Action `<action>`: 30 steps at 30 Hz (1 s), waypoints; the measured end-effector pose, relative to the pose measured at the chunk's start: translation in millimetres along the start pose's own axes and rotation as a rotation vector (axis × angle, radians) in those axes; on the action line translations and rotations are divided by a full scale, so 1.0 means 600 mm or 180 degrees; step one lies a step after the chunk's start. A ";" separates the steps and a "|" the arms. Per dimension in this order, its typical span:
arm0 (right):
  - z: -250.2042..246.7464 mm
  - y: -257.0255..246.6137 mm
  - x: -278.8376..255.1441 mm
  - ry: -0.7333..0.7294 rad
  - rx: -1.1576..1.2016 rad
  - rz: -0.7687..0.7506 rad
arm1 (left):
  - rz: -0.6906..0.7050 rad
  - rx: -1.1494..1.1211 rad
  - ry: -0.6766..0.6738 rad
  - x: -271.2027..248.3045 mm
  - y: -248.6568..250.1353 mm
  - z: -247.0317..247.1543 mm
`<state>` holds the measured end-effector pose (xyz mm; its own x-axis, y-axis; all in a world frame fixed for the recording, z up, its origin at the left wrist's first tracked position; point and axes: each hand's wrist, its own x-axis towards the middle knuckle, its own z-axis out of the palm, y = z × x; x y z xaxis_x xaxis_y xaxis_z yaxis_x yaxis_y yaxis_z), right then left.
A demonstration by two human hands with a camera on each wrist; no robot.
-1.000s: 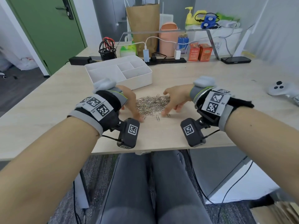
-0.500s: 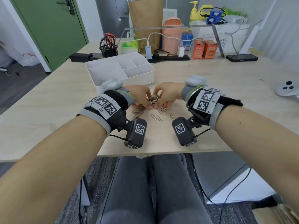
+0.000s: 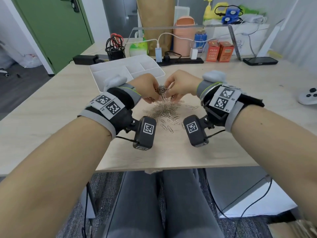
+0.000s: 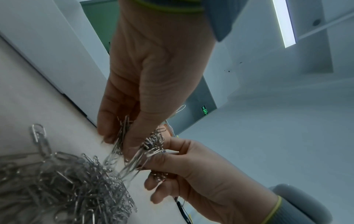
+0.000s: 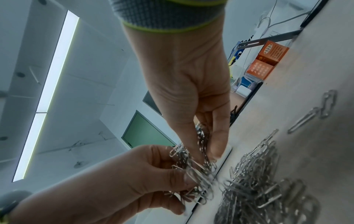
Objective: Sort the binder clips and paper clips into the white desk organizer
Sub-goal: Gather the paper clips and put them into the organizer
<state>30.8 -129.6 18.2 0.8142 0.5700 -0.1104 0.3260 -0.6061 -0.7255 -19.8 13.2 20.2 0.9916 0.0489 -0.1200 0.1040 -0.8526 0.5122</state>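
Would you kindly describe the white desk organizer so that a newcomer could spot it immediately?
Start at the wooden desk and look just beyond the left hand, which with the right hand grips a bunch of paper clips. The organizer is the shallow white tray there. Unlike the black mesh pen cup behind it, it is low, open and split into several compartments.

left hand: raised, fingers curled, pinching | right hand: raised, fingers curled, pinching | fingertips meeting

bright even light from ceiling strip lights; wide-angle edges bend, wrist views blur.
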 end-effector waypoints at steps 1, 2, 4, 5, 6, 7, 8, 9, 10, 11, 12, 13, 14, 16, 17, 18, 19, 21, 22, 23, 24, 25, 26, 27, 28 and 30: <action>0.001 0.000 0.000 -0.0066 -0.0014 -0.0006 | -0.0013 -0.0037 -0.0029 0.000 -0.002 0.000; 0.003 0.000 -0.001 -0.0133 -0.0039 0.0009 | -0.0035 -0.0065 -0.0086 0.000 -0.004 0.001; 0.009 0.002 -0.002 -0.0196 -0.0045 0.0055 | -0.0088 -0.0110 -0.0181 0.002 -0.010 0.002; 0.010 0.003 -0.001 -0.0190 -0.0037 0.0054 | -0.0101 -0.0118 -0.0190 0.003 -0.011 0.002; 0.009 0.002 0.001 -0.0186 -0.0029 0.0048 | -0.0098 -0.0128 -0.0183 0.005 -0.011 0.000; 0.008 0.000 0.003 -0.0198 -0.0016 0.0039 | -0.0092 -0.0157 -0.0176 0.005 -0.010 -0.003; 0.006 -0.003 0.006 -0.0219 0.0000 0.0032 | -0.0086 -0.0199 -0.0165 0.006 -0.009 -0.007; 0.002 -0.007 0.010 -0.0237 0.0006 0.0022 | -0.0086 -0.0222 -0.0141 0.007 -0.008 -0.012; -0.002 -0.012 0.014 -0.0244 -0.0001 0.0011 | -0.0085 -0.0217 -0.0109 0.009 -0.006 -0.018; -0.006 -0.015 0.018 -0.0240 -0.0008 -0.0003 | -0.0091 -0.0197 -0.0090 0.010 -0.004 -0.023; -0.011 -0.019 0.022 -0.0216 -0.0015 -0.0013 | -0.0096 -0.0184 -0.0076 0.011 -0.003 -0.028; -0.016 -0.024 0.027 -0.0181 -0.0021 -0.0025 | -0.0104 -0.0191 -0.0055 0.014 -0.002 -0.034; -0.021 -0.028 0.034 -0.0147 -0.0039 -0.0041 | -0.0110 -0.0219 -0.0019 0.019 -0.002 -0.039; -0.034 -0.039 0.048 -0.0122 -0.0083 -0.0098 | -0.0108 -0.0290 0.0089 0.029 -0.001 -0.052; -0.042 -0.046 0.059 -0.0111 -0.0102 -0.0120 | -0.0112 -0.0311 0.0149 0.037 -0.002 -0.061; -0.049 -0.052 0.066 -0.0099 -0.0121 -0.0137 | -0.0118 -0.0325 0.0201 0.043 -0.003 -0.069; -0.055 -0.059 0.074 -0.0098 -0.0134 -0.0155 | -0.0127 -0.0302 0.0240 0.046 -0.005 -0.076; -0.065 -0.071 0.093 -0.0098 -0.0130 -0.0209 | -0.0133 -0.0245 0.0338 0.060 -0.009 -0.093; -0.069 -0.076 0.104 -0.0070 -0.0153 -0.0233 | -0.0139 -0.0251 0.0380 0.069 -0.012 -0.101; -0.071 -0.080 0.114 -0.0034 -0.0191 -0.0252 | -0.0155 -0.0268 0.0412 0.077 -0.015 -0.107; -0.072 -0.083 0.123 -0.0004 -0.0219 -0.0259 | -0.0167 -0.0283 0.0440 0.083 -0.018 -0.111; -0.073 -0.084 0.132 0.0010 -0.0220 -0.0257 | -0.0184 -0.0271 0.0461 0.090 -0.021 -0.114; -0.073 -0.085 0.142 0.0020 -0.0205 -0.0249 | -0.0200 -0.0265 0.0484 0.096 -0.024 -0.117; -0.073 -0.084 0.154 0.0029 -0.0199 -0.0233 | -0.0234 -0.0260 0.0484 0.104 -0.028 -0.118; -0.071 -0.081 0.161 0.0051 -0.0226 -0.0226 | -0.0245 -0.0254 0.0493 0.109 -0.031 -0.117; -0.066 -0.073 0.171 0.0064 -0.0298 -0.0230 | -0.0265 -0.0160 0.0485 0.118 -0.041 -0.113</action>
<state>118.8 -66.5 65.4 0.7961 0.6034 -0.0456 0.4270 -0.6135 -0.6643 52.9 73.0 57.1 0.9792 0.1997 -0.0355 0.1861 -0.8153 0.5483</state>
